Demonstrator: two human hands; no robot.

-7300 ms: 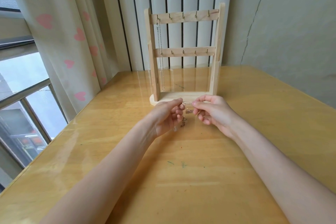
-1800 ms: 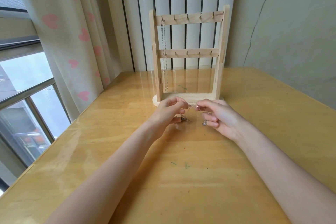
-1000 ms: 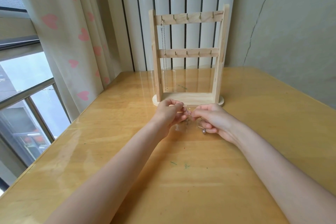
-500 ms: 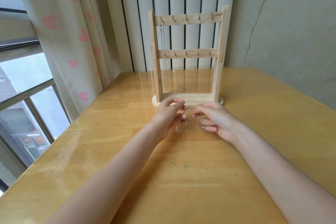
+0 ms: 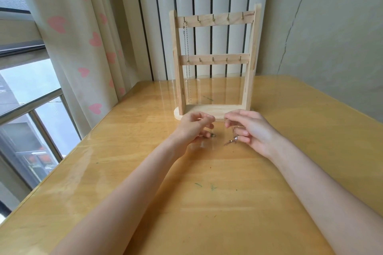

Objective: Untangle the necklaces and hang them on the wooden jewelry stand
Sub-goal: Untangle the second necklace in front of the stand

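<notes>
The wooden jewelry stand (image 5: 213, 21) rises at the back of the table, with two rows of small hooks. One silver chain necklace (image 5: 187, 64) hangs from the top row's leftmost hook. Just in front of the stand's base, my left hand (image 5: 194, 127) and my right hand (image 5: 251, 130) each pinch a thin tangled necklace. A small pendant (image 5: 212, 135) dangles under the left hand's fingers. A silvery pendant piece (image 5: 233, 139) hangs below the right hand's fingers, just above the table. The fine chain between the hands is barely visible.
The wooden table (image 5: 207, 192) has a glossy top with a few small green marks near the middle. A heart-patterned curtain (image 5: 83, 37) and a window border the left side. White vertical panels and a cracked wall stand behind the stand.
My hands have drawn apart sideways, opening a gap between their fingertips. The two pendants now hang apart, one under each hand.
</notes>
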